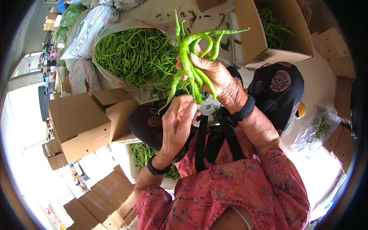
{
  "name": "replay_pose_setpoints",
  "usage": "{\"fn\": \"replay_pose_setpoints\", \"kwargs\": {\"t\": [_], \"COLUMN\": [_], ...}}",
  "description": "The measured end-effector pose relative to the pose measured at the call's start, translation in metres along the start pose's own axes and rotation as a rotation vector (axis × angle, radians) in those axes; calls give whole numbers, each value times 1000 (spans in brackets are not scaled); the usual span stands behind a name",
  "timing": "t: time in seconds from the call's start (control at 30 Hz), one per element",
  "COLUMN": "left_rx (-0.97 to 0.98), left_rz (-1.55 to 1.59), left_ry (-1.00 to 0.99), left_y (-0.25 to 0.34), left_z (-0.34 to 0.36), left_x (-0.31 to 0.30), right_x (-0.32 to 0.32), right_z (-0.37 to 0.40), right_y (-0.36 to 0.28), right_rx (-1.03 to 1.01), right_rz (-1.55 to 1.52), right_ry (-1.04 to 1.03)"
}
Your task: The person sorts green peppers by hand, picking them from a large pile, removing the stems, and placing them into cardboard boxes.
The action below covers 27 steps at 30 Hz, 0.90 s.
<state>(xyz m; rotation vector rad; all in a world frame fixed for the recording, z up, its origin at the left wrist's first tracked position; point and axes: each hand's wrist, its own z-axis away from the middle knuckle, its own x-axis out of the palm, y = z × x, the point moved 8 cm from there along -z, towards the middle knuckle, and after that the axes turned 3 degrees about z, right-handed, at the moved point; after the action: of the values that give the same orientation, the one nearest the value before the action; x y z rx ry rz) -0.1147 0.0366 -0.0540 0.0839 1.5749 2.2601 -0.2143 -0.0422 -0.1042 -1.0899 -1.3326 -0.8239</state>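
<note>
My right hand (pixel 216 74) is closed round a bunch of long green chili peppers (pixel 186 57), held up in front of my knees. Their curved ends stick out above and below the fingers. Just below the bunch is my left hand (pixel 178 120), its fingers curled in close to the lower pepper ends. Whether those fingers pinch anything is hidden from view. Behind the bunch, a large heap of green chili peppers (pixel 134 57) spills from an open white sack (pixel 99 48).
An open cardboard box (pixel 251 32) with peppers inside stands at upper right. More cardboard boxes (pixel 78 122) are on the left. Stuffed white sacks (pixel 90 32) lie at upper left. A clear plastic bag (pixel 306 134) with some peppers is on the right. Loose bits litter the floor.
</note>
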Motion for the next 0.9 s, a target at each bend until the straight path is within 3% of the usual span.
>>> {"fn": "replay_pose_setpoints", "kwargs": {"t": [0.07, 0.17, 0.43, 0.5, 0.57, 0.63, 0.77, 0.9], "left_rx": [-118, -57, -267, 96, 239, 227, 114, 152], "left_rz": [125, 317, 399, 239, -42, -58, 426, 449], "left_ry": [54, 18, -6, 195, 261, 262, 116, 118], "left_y": [-15, -28, -44, -8, -5, 1, -5, 2], "left_z": [-12, -17, 28, 23, 17, 3, -32, -35], "left_x": [4, 7, -2, -11, -25, -26, -24, -16], "right_x": [-1, 0, 8, 9, 5, 9, 24, 21], "right_z": [-2, -4, -5, -8, -6, -2, -1, 2], "right_y": [2, 9, 24, 28, 25, 26, 29, 29], "right_rx": [0, 15, 65, 45, -24, -48, -77, -56], "right_rz": [-3, 7, -11, -83, 132, 227, 269, 180], "right_ry": [28, 5, -55, -77, 21, 95, 109, 101]}}
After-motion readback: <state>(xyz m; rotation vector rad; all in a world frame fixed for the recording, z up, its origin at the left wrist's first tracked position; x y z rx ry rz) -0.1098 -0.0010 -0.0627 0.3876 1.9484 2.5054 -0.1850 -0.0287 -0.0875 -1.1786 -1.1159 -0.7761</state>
